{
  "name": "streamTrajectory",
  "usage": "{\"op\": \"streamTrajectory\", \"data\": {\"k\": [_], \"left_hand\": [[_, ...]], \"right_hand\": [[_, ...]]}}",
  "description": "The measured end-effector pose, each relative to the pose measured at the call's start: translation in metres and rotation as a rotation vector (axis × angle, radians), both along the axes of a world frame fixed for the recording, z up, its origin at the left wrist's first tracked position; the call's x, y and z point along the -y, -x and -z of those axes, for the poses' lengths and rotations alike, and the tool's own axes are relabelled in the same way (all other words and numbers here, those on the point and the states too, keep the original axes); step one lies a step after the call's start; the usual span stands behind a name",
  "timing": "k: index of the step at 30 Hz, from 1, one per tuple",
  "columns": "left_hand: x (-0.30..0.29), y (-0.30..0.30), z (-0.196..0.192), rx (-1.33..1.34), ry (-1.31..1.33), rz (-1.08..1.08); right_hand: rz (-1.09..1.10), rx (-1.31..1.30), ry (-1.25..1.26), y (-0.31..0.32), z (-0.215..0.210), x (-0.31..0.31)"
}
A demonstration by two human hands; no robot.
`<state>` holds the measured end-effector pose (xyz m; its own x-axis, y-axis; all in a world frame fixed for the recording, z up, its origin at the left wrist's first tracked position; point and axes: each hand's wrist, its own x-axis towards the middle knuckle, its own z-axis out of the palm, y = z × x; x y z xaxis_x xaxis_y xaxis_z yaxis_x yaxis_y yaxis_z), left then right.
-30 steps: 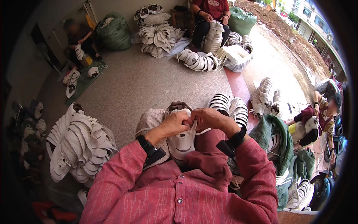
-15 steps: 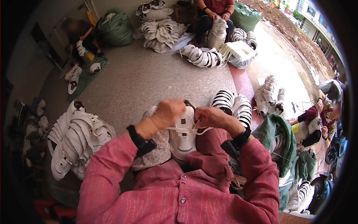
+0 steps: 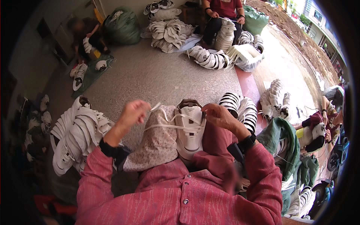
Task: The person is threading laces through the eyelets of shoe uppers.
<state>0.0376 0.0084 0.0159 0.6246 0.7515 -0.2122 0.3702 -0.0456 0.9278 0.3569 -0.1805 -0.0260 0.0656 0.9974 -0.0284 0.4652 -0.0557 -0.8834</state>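
Observation:
A white mesh shoe upper [image 3: 190, 129] lies across my lap, its toe toward me and its dark-lined collar away. White shoelace [image 3: 161, 126] crosses its front, and a loose length runs left over a patterned cloth [image 3: 157, 144] on my left thigh. My left hand [image 3: 133, 113] is raised left of the upper, fingers closed on the lace near its end. At the upper's right edge, by the collar, my right hand [image 3: 220, 117] is curled with thumb and finger pinching that edge. Whether it also holds lace there is hidden.
Stacked white uppers [image 3: 77, 137] stand at my left, and striped rows [image 3: 243, 108] lie beyond my right hand. Green cloth [image 3: 279, 138] covers more at the right. Co-workers sit at the far left, far middle and right. A green sack [image 3: 122, 27] stands by the wall.
My left hand has moved left, away from the upper, drawing the lace out with it. My right hand stays by the upper's right edge. The view has shifted slightly.

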Motion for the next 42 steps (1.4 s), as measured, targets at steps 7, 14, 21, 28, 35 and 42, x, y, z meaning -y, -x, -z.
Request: {"op": "streamTrajectory", "data": {"k": [7,14,21,28,35,42], "left_hand": [[0.092,-0.031,0.036,0.106,0.063,0.228],[0.078,-0.060,0.034,0.182,-0.818,0.129],[0.090,-0.043,0.040,-0.185,0.351,0.466],[0.098,-0.022,0.047,0.198,0.879,0.164],[0.080,-0.031,0.047,0.699,0.845,-0.066],[0.044,-0.018,0.018,0.815,0.659,-0.025]], "right_hand": [[-0.203,0.596,-0.365,0.018,-0.002,0.018],[-0.264,0.804,-0.427,0.029,0.003,0.018],[0.011,0.991,-0.492,0.048,0.019,0.017],[0.089,0.816,-0.533,0.038,-0.012,0.019],[-0.178,0.862,-0.486,0.040,-0.016,-0.015],[-0.113,0.895,-0.380,0.032,-0.002,-0.030]]}}
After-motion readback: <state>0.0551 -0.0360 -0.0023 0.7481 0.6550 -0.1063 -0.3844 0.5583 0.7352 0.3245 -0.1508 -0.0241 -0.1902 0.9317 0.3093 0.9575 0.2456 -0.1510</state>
